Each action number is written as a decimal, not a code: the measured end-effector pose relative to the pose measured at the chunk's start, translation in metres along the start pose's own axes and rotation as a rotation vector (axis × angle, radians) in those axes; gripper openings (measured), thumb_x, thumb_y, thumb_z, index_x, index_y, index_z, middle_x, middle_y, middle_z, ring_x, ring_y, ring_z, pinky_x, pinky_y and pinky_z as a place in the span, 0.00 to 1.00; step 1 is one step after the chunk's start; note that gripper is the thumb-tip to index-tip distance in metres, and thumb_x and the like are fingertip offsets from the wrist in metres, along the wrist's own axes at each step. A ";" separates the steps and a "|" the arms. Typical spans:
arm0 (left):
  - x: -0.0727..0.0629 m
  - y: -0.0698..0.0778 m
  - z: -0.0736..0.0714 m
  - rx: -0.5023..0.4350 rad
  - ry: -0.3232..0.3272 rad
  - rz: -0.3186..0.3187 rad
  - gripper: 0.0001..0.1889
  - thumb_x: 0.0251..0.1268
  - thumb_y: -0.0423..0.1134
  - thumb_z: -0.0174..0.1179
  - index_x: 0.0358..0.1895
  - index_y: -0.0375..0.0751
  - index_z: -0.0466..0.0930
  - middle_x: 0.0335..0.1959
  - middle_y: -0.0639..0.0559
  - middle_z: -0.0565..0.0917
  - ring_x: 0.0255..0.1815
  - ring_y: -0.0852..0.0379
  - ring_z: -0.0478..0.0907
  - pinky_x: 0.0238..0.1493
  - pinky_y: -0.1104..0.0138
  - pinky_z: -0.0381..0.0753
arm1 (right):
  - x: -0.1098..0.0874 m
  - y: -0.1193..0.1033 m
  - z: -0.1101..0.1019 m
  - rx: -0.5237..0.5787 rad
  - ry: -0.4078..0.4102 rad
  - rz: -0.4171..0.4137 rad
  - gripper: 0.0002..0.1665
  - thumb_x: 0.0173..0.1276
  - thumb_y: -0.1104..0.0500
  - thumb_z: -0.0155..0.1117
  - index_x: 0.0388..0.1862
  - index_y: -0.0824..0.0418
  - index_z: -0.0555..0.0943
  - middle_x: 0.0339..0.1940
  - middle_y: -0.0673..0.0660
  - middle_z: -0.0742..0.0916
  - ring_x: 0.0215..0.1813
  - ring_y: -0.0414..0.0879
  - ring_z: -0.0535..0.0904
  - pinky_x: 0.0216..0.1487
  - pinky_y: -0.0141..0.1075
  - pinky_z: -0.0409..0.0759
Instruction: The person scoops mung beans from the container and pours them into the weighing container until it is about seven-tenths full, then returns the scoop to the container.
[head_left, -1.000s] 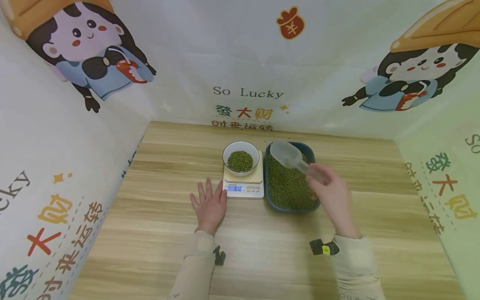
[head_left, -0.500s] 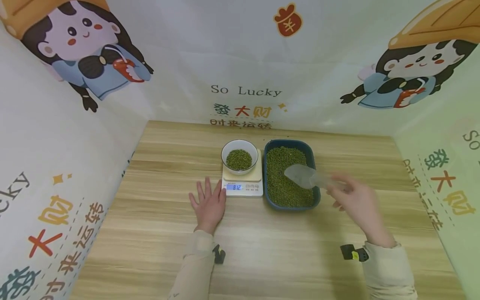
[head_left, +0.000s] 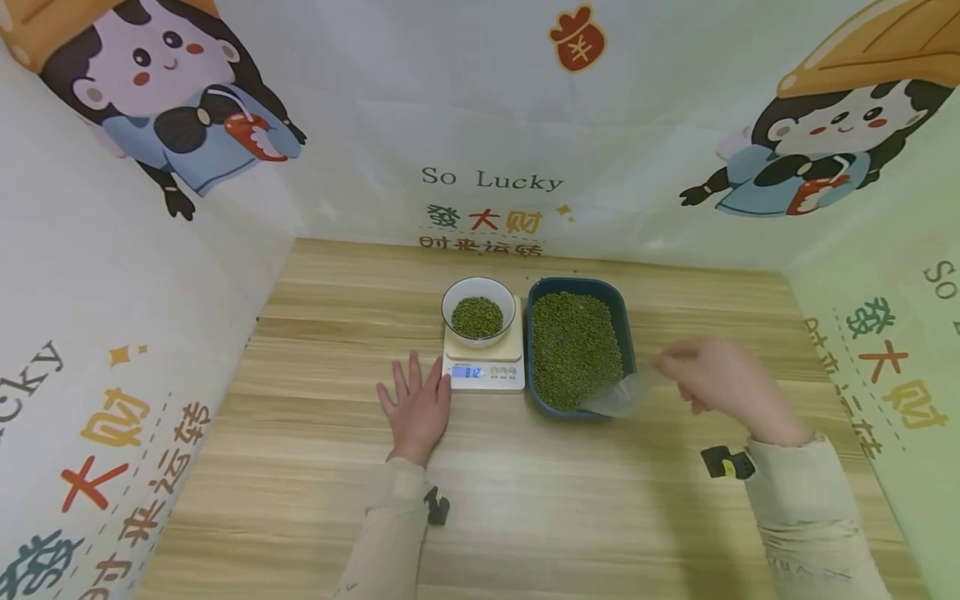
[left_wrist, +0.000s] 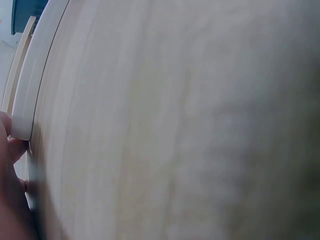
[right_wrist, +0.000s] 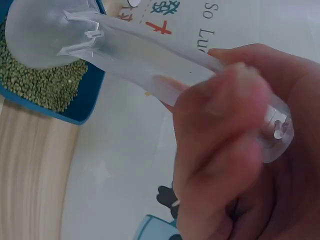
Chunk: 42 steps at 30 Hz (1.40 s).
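My right hand point(head_left: 727, 387) grips the handle of a clear plastic scoop point(right_wrist: 45, 32). In the head view the scoop's blurred bowl overlaps the near right corner of a dark blue tub point(head_left: 621, 310) of green mung beans point(head_left: 573, 342). To its left a white kitchen scale point(head_left: 486, 379) with a lit display carries a dark-rimmed white bowl point(head_left: 480, 287), partly filled with mung beans. My left hand point(head_left: 420, 412) lies flat on the table with spread fingers, its index finger right at the scale's left edge. The left wrist view shows fingers at the scale's side point(left_wrist: 30, 95).
The wood-grain table point(head_left: 300, 433) runs back to a printed cloth wall point(head_left: 637, 150) with cartoon figures and lettering. Cloth walls also stand at left and right. Scale and tub sit close side by side. A few dark specks lie behind the tub.
My right hand has moved right with the scoop, which went from the tub's far end to its near right corner. The scale's last digit changed from 0 to 2. The left hand stayed put.
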<state>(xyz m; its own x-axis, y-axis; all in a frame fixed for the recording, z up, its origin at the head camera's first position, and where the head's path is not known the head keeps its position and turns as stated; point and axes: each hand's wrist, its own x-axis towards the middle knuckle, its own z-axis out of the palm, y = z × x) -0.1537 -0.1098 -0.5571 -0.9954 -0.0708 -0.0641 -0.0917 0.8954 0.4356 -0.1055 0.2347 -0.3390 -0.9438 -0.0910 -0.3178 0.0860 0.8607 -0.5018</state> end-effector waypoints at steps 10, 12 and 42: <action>0.001 -0.001 -0.001 0.009 0.002 0.001 0.26 0.68 0.59 0.25 0.67 0.61 0.55 0.72 0.51 0.38 0.69 0.45 0.25 0.59 0.44 0.19 | 0.022 0.002 0.017 0.125 -0.016 0.039 0.26 0.65 0.45 0.50 0.51 0.62 0.78 0.14 0.52 0.74 0.14 0.41 0.65 0.18 0.35 0.70; 0.001 -0.002 -0.001 0.010 0.006 0.003 0.26 0.68 0.58 0.25 0.67 0.60 0.55 0.72 0.51 0.38 0.69 0.45 0.25 0.59 0.44 0.19 | 0.023 0.006 0.026 0.187 0.010 0.049 0.27 0.64 0.42 0.50 0.52 0.61 0.77 0.12 0.50 0.72 0.12 0.41 0.63 0.15 0.34 0.68; 0.001 -0.001 0.001 0.013 0.015 0.009 0.26 0.68 0.58 0.26 0.67 0.61 0.55 0.72 0.51 0.39 0.69 0.45 0.27 0.59 0.44 0.20 | 0.083 0.006 0.149 0.020 0.512 0.109 0.32 0.70 0.40 0.36 0.46 0.63 0.79 0.31 0.62 0.85 0.27 0.56 0.80 0.26 0.47 0.76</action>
<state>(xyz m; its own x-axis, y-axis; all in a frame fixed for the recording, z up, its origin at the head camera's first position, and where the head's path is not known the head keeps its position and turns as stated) -0.1546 -0.1101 -0.5587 -0.9965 -0.0688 -0.0466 -0.0821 0.9019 0.4240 -0.1352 0.1579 -0.4887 -0.9637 0.2594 0.0629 0.1934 0.8411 -0.5050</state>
